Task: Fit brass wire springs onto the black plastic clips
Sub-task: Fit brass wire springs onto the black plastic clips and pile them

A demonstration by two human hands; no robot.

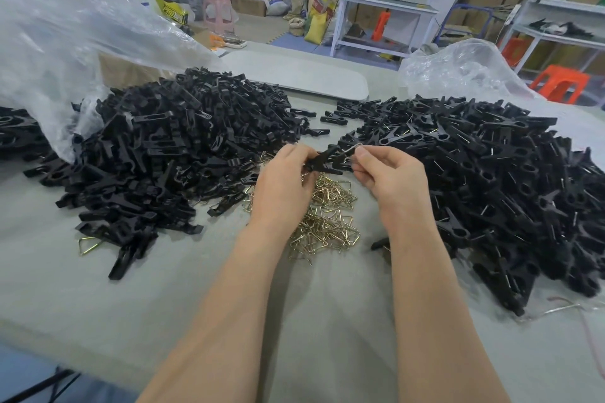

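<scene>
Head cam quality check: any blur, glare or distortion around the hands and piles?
Head view: left hand, right hand and the black clip between them fairly sharp; wire spring thin, soft; left plastic bag glares white; wide-angle bends the far shelving; shadows soft.

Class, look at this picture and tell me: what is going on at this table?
A person is assembling clips by hand. The left hand grips a black clip, while the right hand pinches a wire spring against its end. Loose brass springs lie heaped under the hands. The left pile holds bare clip parts; the right pile shows wires, so likely finished ones.
</scene>
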